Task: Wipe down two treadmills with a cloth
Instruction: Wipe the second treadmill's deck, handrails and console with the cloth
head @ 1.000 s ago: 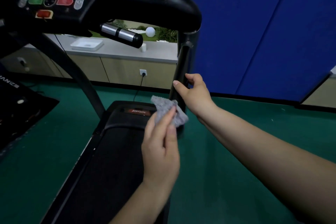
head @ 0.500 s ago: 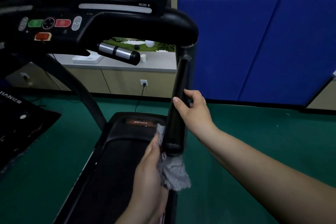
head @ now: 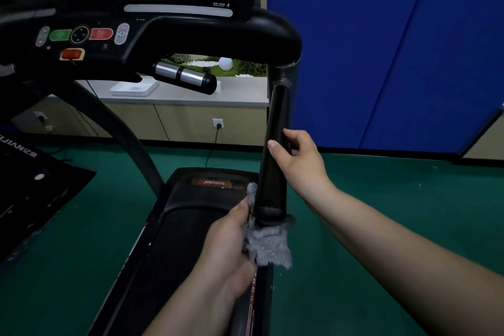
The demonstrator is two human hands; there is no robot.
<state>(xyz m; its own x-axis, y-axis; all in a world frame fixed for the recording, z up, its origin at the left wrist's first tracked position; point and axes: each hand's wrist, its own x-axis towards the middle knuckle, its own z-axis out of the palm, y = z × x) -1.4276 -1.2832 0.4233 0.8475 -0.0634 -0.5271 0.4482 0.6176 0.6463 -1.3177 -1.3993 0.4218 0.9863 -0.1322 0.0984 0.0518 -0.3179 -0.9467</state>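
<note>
Console (head: pixel 79 35) up top left, green and red buttons showing. Left hand (head: pixel 226 243) clamped around grey cloth (head: pixel 268 247), pressed against the bottom end of the treadmill's black handrail (head: pixel 274 150). Right hand (head: pixel 297 161) wrapped round that same rail higher up, thumb in front. Blue mats (head: pixel 395 63) behind.

My left hand (head: pixel 229 243) presses a grey fluffy cloth (head: pixel 268 245) against the near end of the treadmill's black handrail (head: pixel 274 161), the fabric bunched around and hanging below the rail's tip. Further up the same rail, my right hand (head: pixel 297 161) is wrapped around it, thumb on the near face. Beyond my left-hand grip lie the treadmill (head: pixel 174 240) deck and its motor cover; above both hands sits the console (head: pixel 81 35) with green and red buttons.
</note>
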